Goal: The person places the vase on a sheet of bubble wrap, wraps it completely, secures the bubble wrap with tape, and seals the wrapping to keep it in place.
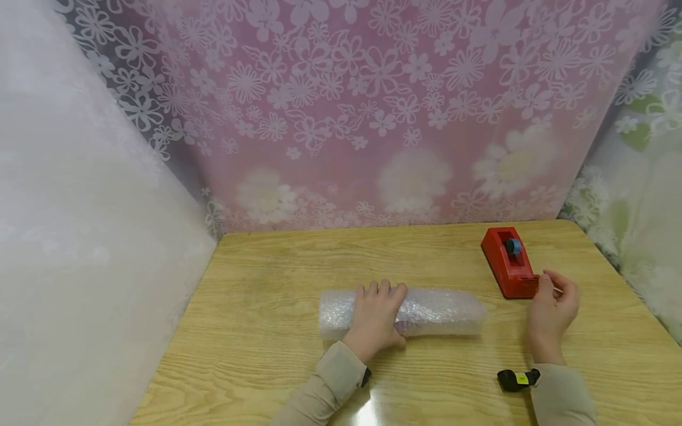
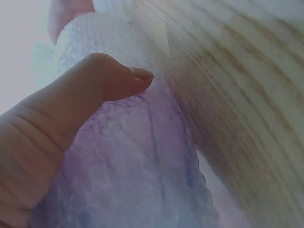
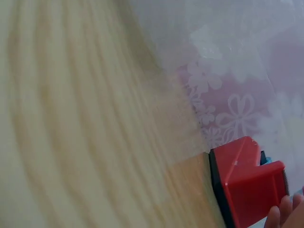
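Observation:
A roll of clear bubble wrap (image 1: 442,313) lies sideways on the wooden table. Over its left half my left hand (image 1: 375,319) grips it, fingers across the top and thumb on the near side. In the left wrist view, the thumb (image 2: 102,78) presses along the wrap, and purple and dark lines show through the plastic. To the right stands a red tape dispenser (image 1: 514,272) with a small blue-cored tape roll (image 1: 512,246). My right hand (image 1: 551,313) is at its cutter end, thumb and forefinger pinching the tape's end, which is hardly visible.
A black wrist camera (image 1: 514,380) with a yellow label sits beside the right sleeve (image 1: 562,393). Behind the wooden table (image 1: 266,266) hangs a pink flowered curtain (image 1: 346,118). A pale sheet (image 1: 96,236) closes off the left side, and another flowered curtain borders the right.

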{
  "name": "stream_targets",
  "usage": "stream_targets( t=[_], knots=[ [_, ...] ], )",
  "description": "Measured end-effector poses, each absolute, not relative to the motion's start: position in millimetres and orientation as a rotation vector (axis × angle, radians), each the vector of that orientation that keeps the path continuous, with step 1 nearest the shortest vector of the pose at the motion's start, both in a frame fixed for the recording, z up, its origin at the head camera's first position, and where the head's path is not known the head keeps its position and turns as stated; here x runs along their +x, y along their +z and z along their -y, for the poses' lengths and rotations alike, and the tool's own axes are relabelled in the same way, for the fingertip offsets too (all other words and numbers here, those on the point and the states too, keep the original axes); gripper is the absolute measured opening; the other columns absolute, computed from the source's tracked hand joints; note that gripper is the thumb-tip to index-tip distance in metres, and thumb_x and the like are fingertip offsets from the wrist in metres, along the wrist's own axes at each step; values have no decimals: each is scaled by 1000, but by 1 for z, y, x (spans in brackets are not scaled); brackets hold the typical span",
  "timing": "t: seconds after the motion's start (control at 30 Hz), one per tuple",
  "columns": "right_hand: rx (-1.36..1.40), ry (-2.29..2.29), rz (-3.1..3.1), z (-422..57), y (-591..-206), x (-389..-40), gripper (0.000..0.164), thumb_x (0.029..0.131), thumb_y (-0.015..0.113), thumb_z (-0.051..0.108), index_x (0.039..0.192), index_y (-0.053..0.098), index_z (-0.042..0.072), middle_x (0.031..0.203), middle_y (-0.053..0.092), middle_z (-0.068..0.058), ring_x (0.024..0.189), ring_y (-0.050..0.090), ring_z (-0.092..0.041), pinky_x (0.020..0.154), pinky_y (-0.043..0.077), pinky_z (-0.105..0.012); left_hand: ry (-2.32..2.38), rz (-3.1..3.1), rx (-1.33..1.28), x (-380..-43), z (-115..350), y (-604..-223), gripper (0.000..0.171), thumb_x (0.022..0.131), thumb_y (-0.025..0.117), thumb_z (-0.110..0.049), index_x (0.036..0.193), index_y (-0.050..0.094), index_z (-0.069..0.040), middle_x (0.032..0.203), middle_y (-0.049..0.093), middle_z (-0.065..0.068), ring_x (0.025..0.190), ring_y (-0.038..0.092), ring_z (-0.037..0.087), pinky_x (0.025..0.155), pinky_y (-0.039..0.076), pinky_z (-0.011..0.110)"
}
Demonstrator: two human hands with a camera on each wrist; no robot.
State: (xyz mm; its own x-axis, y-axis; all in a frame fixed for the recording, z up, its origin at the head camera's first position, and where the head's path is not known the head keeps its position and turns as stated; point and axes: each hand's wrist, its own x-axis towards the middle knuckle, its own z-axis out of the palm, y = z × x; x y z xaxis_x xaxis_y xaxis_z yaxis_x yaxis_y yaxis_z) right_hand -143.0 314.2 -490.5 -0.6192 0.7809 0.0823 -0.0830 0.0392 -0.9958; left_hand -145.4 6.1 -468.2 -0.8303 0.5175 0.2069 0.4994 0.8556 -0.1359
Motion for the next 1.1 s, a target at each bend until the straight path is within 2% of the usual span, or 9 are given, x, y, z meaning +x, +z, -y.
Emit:
stream_targets(
  t=[0.17, 0.33, 0.47, 0.57, 0.63, 0.83, 1.1],
  knots=[
    [-678, 1913, 1436, -321, -497, -145, 18, 101, 56, 21, 114, 64, 11, 88, 55, -1, 66, 49, -10, 49, 41, -16, 123, 2784, -776, -146, -6, -468, 102, 44, 85, -75, 126, 47, -28, 104, 54, -3, 85, 48, 17, 70, 34, 32],
    [-747, 1797, 1751, -328, -495, -147, 21, 101, 55, 29, 114, 65, 15, 74, 56, 3, 57, 47, -8, 48, 37, -18, 114, 2799, -773, -146, -7, -468, 103, 44, 86, -74, 127, 46, -28, 106, 54, -3, 87, 49, 18, 71, 35, 33],
    [-766, 1525, 2201, -335, -492, -149, 40, 102, 47, 43, 127, 55, 14, 65, 58, 6, 55, 50, -8, 51, 37, -22, 119, 2809, -773, -146, -6, -468, 103, 45, 86, -74, 128, 45, -28, 106, 54, -3, 87, 49, 18, 71, 36, 34],
    [-725, 1446, 2356, -340, -492, -151, 54, 101, 42, 47, 136, 46, 7, 61, 60, 3, 52, 52, -10, 49, 38, -26, 126, 2809, -774, -146, -6, -468, 103, 45, 85, -74, 127, 45, -28, 106, 55, -3, 87, 50, 18, 72, 36, 34],
    [-718, 1559, 2330, -343, -493, -151, 48, 102, 43, 46, 133, 47, 10, 60, 60, 2, 50, 52, -12, 48, 40, -26, 127, 2805, -779, -147, -6, -468, 103, 44, 85, -74, 127, 46, -28, 106, 55, -3, 87, 50, 18, 71, 36, 34],
    [-697, 2080, 1957, -350, -493, -150, 15, 101, 54, 35, 108, 52, 21, 59, 60, 0, 47, 53, -12, 42, 44, -23, 130, 2796, -785, -147, -8, -470, 103, 43, 85, -74, 126, 46, -28, 105, 55, -3, 86, 50, 18, 70, 35, 33],
    [-628, 2159, 1846, -355, -490, -154, 11, 99, 61, 26, 104, 59, 16, 56, 59, 0, 44, 52, -10, 40, 44, -23, 139, 2824, -767, -147, -8, -466, 103, 44, 84, -76, 128, 46, -29, 107, 56, -3, 89, 51, 18, 72, 37, 34]
  ],
)
